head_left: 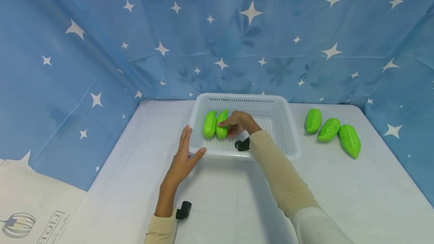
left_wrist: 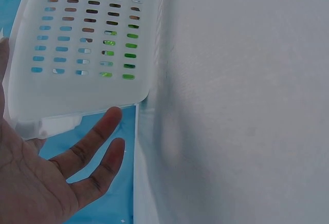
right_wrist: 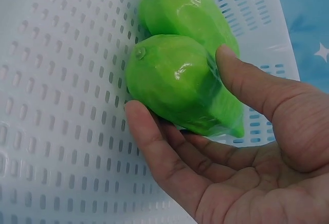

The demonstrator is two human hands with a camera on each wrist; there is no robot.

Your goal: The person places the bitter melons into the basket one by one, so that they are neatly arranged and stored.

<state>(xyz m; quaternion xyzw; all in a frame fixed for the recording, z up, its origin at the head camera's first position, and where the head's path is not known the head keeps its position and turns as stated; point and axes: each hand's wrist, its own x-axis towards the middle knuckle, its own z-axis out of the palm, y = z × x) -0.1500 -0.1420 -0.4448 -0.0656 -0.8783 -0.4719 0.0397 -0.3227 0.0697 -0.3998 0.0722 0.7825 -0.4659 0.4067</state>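
Note:
In the head view, a white plastic basket (head_left: 294,138) with slotted walls holds two glossy, bright green, oblong model fruits side by side at its left. My right hand (head_left: 237,121) reaches into it and holds the right-hand green fruit (right_wrist: 175,80), thumb on one side and fingers curled under the other. The second green fruit (head_left: 210,124) lies against it, nearer the basket's left wall. My left hand (head_left: 181,163) is at the basket's front left corner, fingers spread along the outside. Its fingertips (left_wrist: 114,115) are right at the rim in the left wrist view.
Three more green fruits (head_left: 329,129) lie on the white-covered table (head_left: 217,198) to the right of the basket. A blue curtain (head_left: 217,48) with white stars hangs behind the table and along its sides.

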